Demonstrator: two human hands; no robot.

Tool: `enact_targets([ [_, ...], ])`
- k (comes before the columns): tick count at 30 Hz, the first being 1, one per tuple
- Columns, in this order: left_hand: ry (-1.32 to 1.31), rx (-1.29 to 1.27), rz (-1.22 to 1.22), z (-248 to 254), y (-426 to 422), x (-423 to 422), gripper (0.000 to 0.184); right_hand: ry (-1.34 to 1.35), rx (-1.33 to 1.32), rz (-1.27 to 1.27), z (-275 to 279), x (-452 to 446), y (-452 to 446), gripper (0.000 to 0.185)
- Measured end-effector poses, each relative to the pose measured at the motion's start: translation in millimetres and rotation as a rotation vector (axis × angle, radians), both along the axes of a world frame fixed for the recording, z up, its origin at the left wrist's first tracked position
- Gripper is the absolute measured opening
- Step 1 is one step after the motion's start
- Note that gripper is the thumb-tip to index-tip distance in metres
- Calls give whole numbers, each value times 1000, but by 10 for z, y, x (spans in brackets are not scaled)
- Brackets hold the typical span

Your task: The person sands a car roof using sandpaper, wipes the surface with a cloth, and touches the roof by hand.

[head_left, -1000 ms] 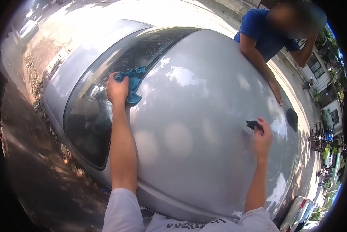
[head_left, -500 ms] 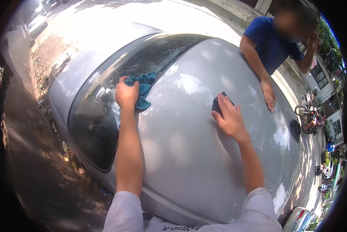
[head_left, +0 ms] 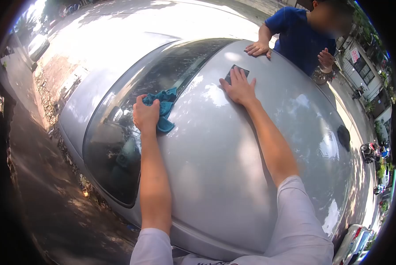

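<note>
My left hand [head_left: 146, 114] is closed around a crumpled teal cloth [head_left: 165, 125], which lies along the border between the car's dark glass [head_left: 107, 165] and its silver roof [head_left: 215, 150]. Toward the far side of the roof, my right hand [head_left: 241, 89] presses on a dark rectangular pad [head_left: 228, 78]. Its fingers spread over the pad, covering much of it, so its exact kind is unclear. The painted surface under both hands is glossy, with bright reflections and patches of shade.
Across the car stands a person in a blue shirt [head_left: 290, 39], one hand [head_left: 258, 49] resting on the roof's far edge. A small dark fitting [head_left: 343, 138] sits farther right on the roof. Motorcycles [head_left: 369, 152] and a parked car [head_left: 351, 242] are at the right.
My right hand has slid the dark pad up and slightly left, away from me. My left hand stays nearly in place. The other person's hand has shifted left along the roof edge.
</note>
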State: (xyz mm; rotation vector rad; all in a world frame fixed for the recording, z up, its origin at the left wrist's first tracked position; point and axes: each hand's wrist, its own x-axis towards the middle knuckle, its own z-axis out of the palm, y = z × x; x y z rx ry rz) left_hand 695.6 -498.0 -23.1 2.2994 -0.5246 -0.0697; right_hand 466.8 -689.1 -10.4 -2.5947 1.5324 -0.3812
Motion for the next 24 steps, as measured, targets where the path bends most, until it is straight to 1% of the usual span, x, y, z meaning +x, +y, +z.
enact_targets([
  [1, -5, -1, 3, 12, -12, 4, 52, 7, -32, 153, -46, 237, 216, 78],
  [3, -19, 10, 11, -10, 0, -3, 53, 97, -65, 534, -89, 598, 1015, 82],
  [5, -13, 0, 10, 7, 18, -15, 56, 154, -7, 610, -77, 741, 1271, 81],
  [6, 0, -7, 4, -3, 55, -23, 60, 113, -8, 481, -84, 759, 1043, 81],
  [8, -19, -6, 0, -12, 51, -16, 60, 19, -33, 200, 1, 724, 230, 79],
  [9, -24, -3, 3, -18, 54, -3, 60, 16, 4, 146, 36, 672, -95, 80],
  [10, -18, -10, 8, -17, 53, 4, 60, 40, -9, 115, 18, 702, -80, 80],
  [11, -32, -13, 7, -7, 33, 5, 56, 68, -27, 88, 13, 739, -37, 81],
  [12, -47, -2, 0, -15, 29, -2, 52, 70, -51, 195, -19, 780, 249, 81],
  [14, -41, -10, -5, -74, 45, 24, 52, 87, -63, 419, -109, 721, 1050, 81],
  [15, -48, -27, -15, -78, 33, 41, 52, 99, -57, 535, -93, 657, 1274, 81],
  [16, -41, -24, -19, -54, 36, 21, 52, 122, -20, 562, 5, 590, 1174, 80],
  [17, -48, -16, -27, -64, 51, 11, 52, 93, -5, 485, -50, 615, 877, 79],
  [19, -21, -11, -21, -55, 38, 33, 53, 64, -6, 213, -4, 545, 110, 79],
  [21, -9, 17, -17, -5, 30, 10, 53, 31, 46, 25, 127, 465, -244, 79],
  [23, 17, 41, -1, 18, 6, -15, 54, 46, 26, 14, 65, 652, -118, 78],
  [24, -2, 37, -12, -12, 23, -1, 55, 29, -7, 139, -9, 762, 126, 78],
])
